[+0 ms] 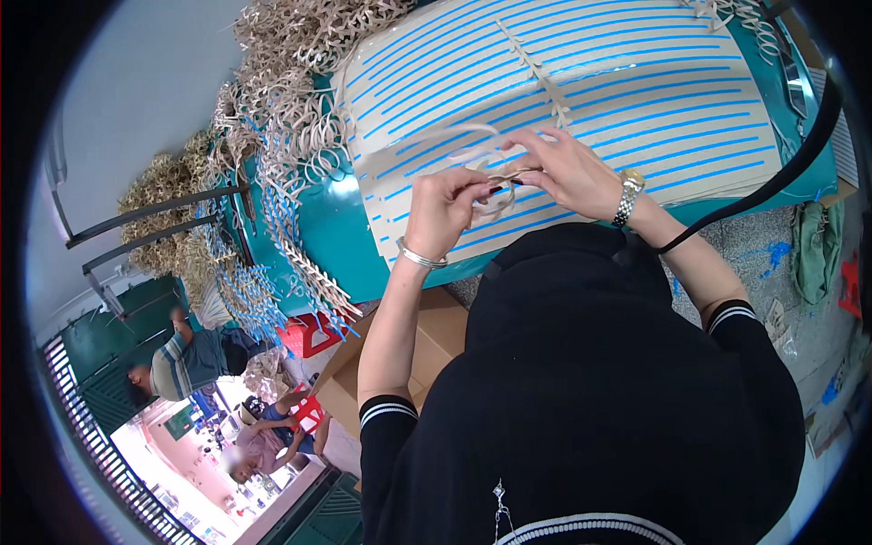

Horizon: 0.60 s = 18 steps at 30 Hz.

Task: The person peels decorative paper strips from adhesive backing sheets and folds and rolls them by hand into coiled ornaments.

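My left hand (pixel 445 213), with a silver bangle at the wrist, and my right hand (pixel 568 168), with a metal watch, meet over a teal table (pixel 331 227). Both pinch a thin beige strip (pixel 436 138) that curls into loops between the fingers. Under the hands lies a large beige sheet (pixel 636 91) with rows of blue slits. One scalloped strip (pixel 536 68) lies across that sheet, just beyond my right hand.
Heaps of curled beige strips (pixel 291 100) pile at the table's left end and hang over its edge. A cardboard box (pixel 436 336) stands below the table. Two people (pixel 195 359) sit at the lower left. A black cable (pixel 781 173) crosses at the right.
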{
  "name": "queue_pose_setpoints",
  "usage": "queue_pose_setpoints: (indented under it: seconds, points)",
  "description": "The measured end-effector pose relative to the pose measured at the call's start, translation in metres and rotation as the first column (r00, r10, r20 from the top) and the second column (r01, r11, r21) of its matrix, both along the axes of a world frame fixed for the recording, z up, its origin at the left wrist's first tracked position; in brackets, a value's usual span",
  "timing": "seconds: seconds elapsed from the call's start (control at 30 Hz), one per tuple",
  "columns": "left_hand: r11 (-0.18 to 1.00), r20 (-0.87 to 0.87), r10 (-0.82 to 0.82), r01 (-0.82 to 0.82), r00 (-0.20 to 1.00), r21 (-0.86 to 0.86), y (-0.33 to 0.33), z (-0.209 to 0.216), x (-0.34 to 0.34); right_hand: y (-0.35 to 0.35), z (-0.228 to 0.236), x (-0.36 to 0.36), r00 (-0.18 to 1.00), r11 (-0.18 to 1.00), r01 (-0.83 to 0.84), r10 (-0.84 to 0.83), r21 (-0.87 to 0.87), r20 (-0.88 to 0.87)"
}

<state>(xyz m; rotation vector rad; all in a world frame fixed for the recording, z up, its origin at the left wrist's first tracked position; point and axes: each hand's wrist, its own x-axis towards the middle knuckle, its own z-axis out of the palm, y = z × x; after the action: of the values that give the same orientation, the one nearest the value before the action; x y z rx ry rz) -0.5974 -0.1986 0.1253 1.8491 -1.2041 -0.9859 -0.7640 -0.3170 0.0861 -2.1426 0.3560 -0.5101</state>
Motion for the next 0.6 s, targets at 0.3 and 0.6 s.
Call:
queue_pose_setpoints:
  seconds: [0.3, 0.6]
  points:
    - [0.996, -0.168, 0.053, -0.063, 0.984, -0.060, 0.019, 0.011, 0.028, -0.042, -0.017, -0.018, 0.986, 0.940, 0.049, -0.100, -0.336, -0.136]
    - [1.000, -0.455, 0.017, -0.008, 0.890, 0.023, 0.027, 0.012, 0.043, -0.043, -0.037, -0.003, 0.967, 0.969, -0.242, 0.238, -0.041, -0.088]
